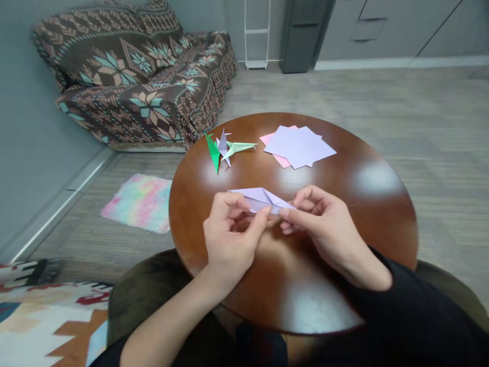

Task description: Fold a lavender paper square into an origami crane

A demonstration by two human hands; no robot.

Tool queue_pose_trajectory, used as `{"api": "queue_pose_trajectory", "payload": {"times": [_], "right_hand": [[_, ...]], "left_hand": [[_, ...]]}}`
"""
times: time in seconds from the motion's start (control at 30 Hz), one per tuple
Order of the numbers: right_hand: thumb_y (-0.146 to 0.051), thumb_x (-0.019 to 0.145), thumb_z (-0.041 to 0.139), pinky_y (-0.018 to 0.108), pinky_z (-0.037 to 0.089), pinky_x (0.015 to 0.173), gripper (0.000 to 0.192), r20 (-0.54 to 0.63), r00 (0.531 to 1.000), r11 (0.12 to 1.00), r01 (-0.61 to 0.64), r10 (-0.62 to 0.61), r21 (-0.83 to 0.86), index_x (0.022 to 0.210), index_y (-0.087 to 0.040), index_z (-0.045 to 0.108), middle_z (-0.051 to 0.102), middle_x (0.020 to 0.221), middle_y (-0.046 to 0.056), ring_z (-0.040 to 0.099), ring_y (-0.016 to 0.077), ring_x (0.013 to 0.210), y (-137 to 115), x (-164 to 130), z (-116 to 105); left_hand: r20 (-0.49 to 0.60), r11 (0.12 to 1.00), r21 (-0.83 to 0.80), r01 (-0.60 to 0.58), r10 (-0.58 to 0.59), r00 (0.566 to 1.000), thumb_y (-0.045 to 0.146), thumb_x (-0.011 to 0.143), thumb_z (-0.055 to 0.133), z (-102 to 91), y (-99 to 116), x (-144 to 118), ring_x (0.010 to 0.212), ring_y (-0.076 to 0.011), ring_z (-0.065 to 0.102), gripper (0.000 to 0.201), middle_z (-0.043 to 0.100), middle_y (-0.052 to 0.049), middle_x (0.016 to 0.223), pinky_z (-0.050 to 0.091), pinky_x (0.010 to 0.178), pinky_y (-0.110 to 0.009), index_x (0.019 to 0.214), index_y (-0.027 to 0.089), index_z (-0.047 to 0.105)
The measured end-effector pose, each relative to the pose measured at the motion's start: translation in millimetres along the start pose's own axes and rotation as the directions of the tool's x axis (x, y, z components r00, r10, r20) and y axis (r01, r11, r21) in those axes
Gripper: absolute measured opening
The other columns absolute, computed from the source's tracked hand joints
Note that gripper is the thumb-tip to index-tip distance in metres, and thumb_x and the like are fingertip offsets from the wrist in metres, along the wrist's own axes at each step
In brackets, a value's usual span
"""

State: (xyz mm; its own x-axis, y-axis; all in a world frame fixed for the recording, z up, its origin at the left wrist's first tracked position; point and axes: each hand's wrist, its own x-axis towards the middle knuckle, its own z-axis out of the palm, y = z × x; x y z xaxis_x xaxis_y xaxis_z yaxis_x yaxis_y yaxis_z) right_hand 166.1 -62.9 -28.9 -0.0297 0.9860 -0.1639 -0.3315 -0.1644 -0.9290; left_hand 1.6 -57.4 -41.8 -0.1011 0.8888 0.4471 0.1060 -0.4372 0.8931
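Observation:
A lavender sheet of origami paper (256,195), folded into a long pointed shape, is held above the near half of the round table. My left hand (233,229) pinches its lower edge, the thumb on top and the other fingers curled beneath. At the paper's right end my right hand (324,219) grips it between thumb and fingers. Beyond my hands lie several folded paper cranes: a green crane (212,152), a lavender crane (223,145) and a pale green crane (237,147), close together and partly overlapping.
A fanned stack of lavender paper sheets (300,145), with a pink sheet (281,160) showing below, lies on the brown round table (367,214). Past the table stands a sofa (145,86) under a patterned cover. A pastel fluffy rug (137,204) is on the floor at left.

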Motion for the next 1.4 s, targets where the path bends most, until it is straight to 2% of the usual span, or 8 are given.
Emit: {"api": "queue_pose_trajectory", "payload": {"times": [0.13, 0.3, 0.4, 0.47, 0.57, 0.73, 1.03, 1.4], "right_hand": [[-0.023, 0.066, 0.095, 0.02, 0.06, 0.061, 0.043, 0.001, 1.0, 0.999, -0.021, 0.021, 0.035, 0.086, -0.02, 0.058, 0.075, 0.067, -0.004, 0.072, 0.0115, 0.058, -0.7, 1.5, -1.6], [-0.02, 0.073, 0.09, 0.019, 0.054, 0.059, 0.041, -0.016, 0.99, 0.972, 0.133, -0.139, -0.193, 0.093, -0.022, 0.055, 0.077, 0.072, -0.003, 0.069, 0.0105, 0.059, -16.6, 6.9, -21.3], [-0.013, 0.072, 0.086, 0.019, 0.049, 0.055, 0.039, 0.08, 0.99, 0.888, 0.143, -0.12, -0.436, 0.094, -0.023, 0.055, 0.078, 0.075, -0.002, 0.066, 0.0107, 0.059, -28.4, 6.4, -28.3], [-0.009, 0.073, 0.081, 0.02, 0.05, 0.059, 0.038, 0.16, 0.984, 0.842, 0.152, -0.079, -0.517, 0.098, -0.024, 0.055, 0.077, 0.076, -0.003, 0.067, 0.0117, 0.062, -32.8, 4.3, -27.2], [-0.006, 0.073, 0.08, 0.021, 0.053, 0.063, 0.045, 0.226, 0.973, 0.829, 0.158, -0.039, -0.537, 0.106, -0.025, 0.056, 0.077, 0.077, -0.004, 0.071, 0.0138, 0.069, -34.0, 1.5, -21.4], [-0.01, 0.073, 0.084, 0.022, 0.056, 0.059, 0.049, 0.195, 0.98, 0.937, 0.097, -0.031, -0.336, 0.111, -0.025, 0.057, 0.076, 0.071, -0.004, 0.073, 0.0149, 0.061, -27.2, 2.6, -16.8], [-0.028, 0.085, 0.082, 0.027, 0.062, 0.065, 0.014, 0.285, 0.951, 0.988, -0.089, 0.122, -0.127, 0.088, -0.016, 0.077, 0.076, 0.074, 0.003, 0.074, 0.0154, 0.062, -16.7, 9.0, -28.8], [-0.038, 0.081, 0.086, 0.021, 0.056, 0.056, 0.022, 0.195, 0.979, 0.947, 0.014, 0.052, -0.322, 0.084, -0.017, 0.079, 0.072, 0.064, 0.001, 0.07, 0.0135, 0.057, -18.5, 6.9, -21.8]], "left_hand": [[0.07, 0.962, 0.181, -0.204, 0.195, 0.978, 0.019, 0.087, 0.075, -1.7, -5.3, -3.9, 0.079, -0.0142, 0.075, 0.043, 0.073, -0.003, 0.115, 0.064, 0.074, -0.026, 0.126, 0.026, 0.059], [0.109, 0.999, 0.021, -0.03, 0.027, 0.994, 0.036, 0.094, 0.068, -17.7, -2.1, 13.9, 0.11, -0.0228, 0.072, 0.06, 0.07, -0.009, 0.123, 0.062, 0.093, -0.036, 0.147, 0.029, 0.042], [0.178, 0.999, -0.007, 0.04, -0.038, 0.983, 0.037, 0.095, 0.068, -28.8, 5.3, 30.4, 0.122, -0.0227, 0.067, 0.04, 0.07, -0.009, 0.127, 0.056, 0.103, -0.035, 0.132, 0.024, 0.058], [0.48, 0.968, 0.037, 0.246, -0.233, 0.846, 0.036, 0.094, 0.069, -30.9, 11.8, 36.1, 0.108, -0.0213, 0.073, 0.037, 0.075, -0.008, 0.118, 0.058, 0.095, -0.031, 0.127, 0.022, 0.063], [0.669, 0.925, 0.17, 0.341, -0.362, 0.649, 0.032, 0.09, 0.074, -25.0, 18.1, 34.8, 0.097, -0.0198, 0.073, 0.026, 0.08, -0.005, 0.106, 0.055, 0.087, -0.027, 0.113, 0.019, 0.076], [0.686, 0.764, 0.071, 0.641, -0.504, 0.524, 0.029, 0.083, 0.081, -11.0, 12.8, 24.5, 0.072, -0.014, 0.068, 0.019, 0.079, -0.005, 0.083, 0.05, 0.067, -0.022, 0.094, 0.013, 0.081], [0.687, 0.597, -0.075, 0.799, -0.55, 0.475, 0.034, 0.079, 0.086, -6.8, 8.7, 18.8, 0.073, -0.0161, 0.074, 0.024, 0.081, -0.006, 0.08, 0.057, 0.074, -0.024, 0.092, 0.014, 0.081], [0.649, 0.66, -0.041, 0.75, -0.554, 0.522, 0.034, 0.08, 0.084, -5.0, 8.6, 19.0, 0.068, -0.0148, 0.069, 0.023, 0.079, -0.005, 0.077, 0.053, 0.069, -0.023, 0.088, 0.012, 0.081]]}}
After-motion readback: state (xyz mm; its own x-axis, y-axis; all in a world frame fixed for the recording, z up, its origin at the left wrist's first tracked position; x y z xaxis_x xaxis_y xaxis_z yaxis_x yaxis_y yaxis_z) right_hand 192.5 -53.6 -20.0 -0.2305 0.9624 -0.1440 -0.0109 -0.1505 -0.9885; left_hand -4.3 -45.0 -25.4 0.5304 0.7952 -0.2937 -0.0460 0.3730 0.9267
